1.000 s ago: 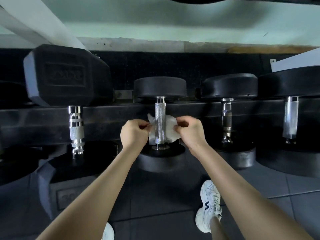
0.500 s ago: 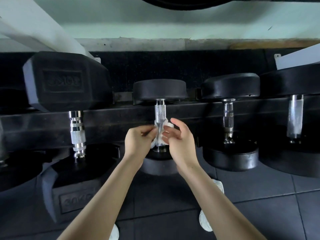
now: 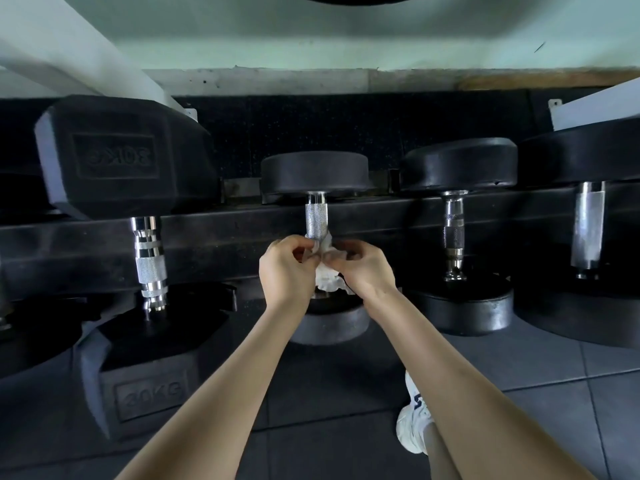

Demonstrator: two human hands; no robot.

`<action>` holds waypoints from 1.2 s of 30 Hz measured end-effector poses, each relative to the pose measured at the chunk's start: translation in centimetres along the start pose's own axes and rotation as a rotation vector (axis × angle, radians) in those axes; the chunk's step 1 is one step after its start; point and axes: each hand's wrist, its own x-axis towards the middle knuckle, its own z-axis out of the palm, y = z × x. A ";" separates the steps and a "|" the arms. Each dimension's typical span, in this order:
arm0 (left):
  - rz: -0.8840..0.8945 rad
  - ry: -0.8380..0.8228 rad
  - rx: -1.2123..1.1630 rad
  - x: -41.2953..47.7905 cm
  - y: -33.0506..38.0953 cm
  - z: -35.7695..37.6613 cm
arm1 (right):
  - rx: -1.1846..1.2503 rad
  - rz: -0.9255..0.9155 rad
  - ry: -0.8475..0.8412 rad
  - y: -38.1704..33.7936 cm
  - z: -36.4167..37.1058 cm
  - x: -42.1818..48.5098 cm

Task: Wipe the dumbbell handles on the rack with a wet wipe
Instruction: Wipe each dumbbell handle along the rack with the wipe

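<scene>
A round black dumbbell lies across the rack rail in the middle of the head view, its knurled chrome handle (image 3: 316, 218) bare at the upper half. A white wet wipe (image 3: 325, 275) is bunched round the lower half of that handle. My left hand (image 3: 285, 270) pinches the wipe from the left and my right hand (image 3: 367, 268) pinches it from the right, their fingertips meeting in front of the handle. The handle's lower end is hidden behind the wipe and my hands.
A 30 kg hex dumbbell with a chrome handle (image 3: 149, 263) lies to the left. Two more round dumbbells' handles (image 3: 453, 233) (image 3: 588, 230) lie to the right. The black rack rail (image 3: 225, 237) runs across. My white shoe (image 3: 414, 424) stands on the dark tiled floor.
The wipe was spread flat behind the handle with my hands apart. Both hands have come together in front of the handle and the wipe is now bunched round its lower part.
</scene>
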 end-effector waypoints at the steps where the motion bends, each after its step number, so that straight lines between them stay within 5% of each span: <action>1: 0.009 -0.002 0.013 0.0 0.0 0.0 | -0.110 -0.012 0.000 0.0 -0.2 0.0; 4: 0.018 -0.062 0.023 -0.1 -0.1 -0.4 | -0.218 -0.094 0.053 0.0 -1.5 -0.7; 9: -0.177 -0.317 -0.249 -0.8 -0.4 -2.1 | 0.173 -0.224 0.085 -1.2 -3.4 -2.5; 12: -0.214 -0.445 -0.375 -1.1 -0.8 -3.2 | 0.091 -0.410 0.094 -2.9 -1.9 -2.8; 16: -0.342 -0.380 -0.637 -1.5 -0.4 -4.0 | -0.111 -0.496 -0.012 -3.8 -0.2 -2.2; 19: -0.346 -0.324 -0.673 -1.8 -0.2 -4.0 | -0.179 -0.454 -0.119 -4.0 -0.1 -1.4; 24: -0.272 -0.288 -0.477 -1.0 -0.4 -3.0 | 0.085 -0.358 -0.184 -4.6 -0.6 -0.6; 26: -0.305 -0.314 -0.470 -0.3 -0.3 -2.6 | 0.156 -0.386 -0.130 -4.3 -0.9 -0.6; 29: -0.363 -0.338 -0.448 0.9 0.1 -2.4 | 0.156 -0.419 0.182 -2.6 -0.8 -0.8; 32: -0.465 -0.314 -0.519 1.9 0.8 -2.2 | 0.167 -0.277 0.258 -1.1 0.3 -0.8; 36: -0.683 -0.237 -0.568 3.4 1.7 -1.9 | 0.568 0.038 0.165 -1.5 2.4 -0.6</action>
